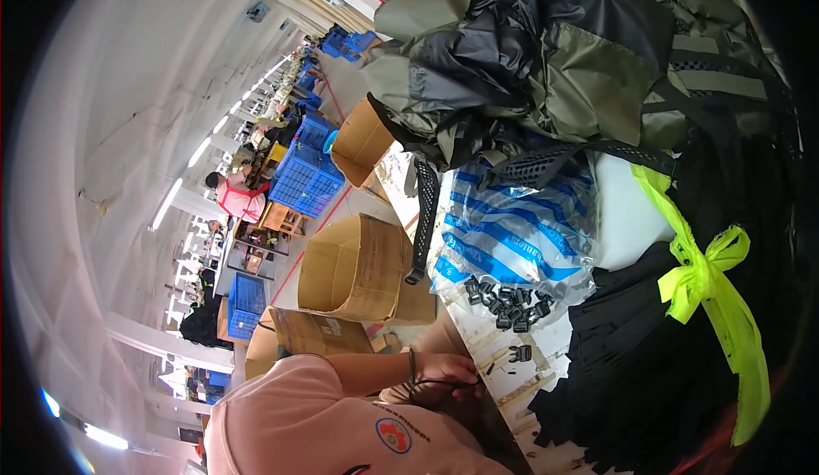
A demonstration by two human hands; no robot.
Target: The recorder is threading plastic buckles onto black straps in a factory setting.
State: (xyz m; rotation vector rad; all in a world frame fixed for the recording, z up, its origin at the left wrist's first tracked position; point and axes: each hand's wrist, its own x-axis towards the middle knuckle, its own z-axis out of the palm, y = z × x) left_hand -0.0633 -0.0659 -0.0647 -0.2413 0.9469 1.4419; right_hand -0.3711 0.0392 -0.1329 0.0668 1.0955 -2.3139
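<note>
And here's the left hand [447, 368], fingers closed on a thin dark strap [435, 382] beside the table [490, 338]; what looks like the right hand [461, 392] sits tucked below, grip impossible to call. That strap should be light and limp, best pinched near its end. Beyond: one loose buckle [519, 354], then piled black buckles [510, 304], probably hard and slick.

White worktable [479, 330], loose black buckle [519, 354], blue-striped plastic bag [520, 236], black strips [627, 351], olive fabric heap [589, 74]
</note>
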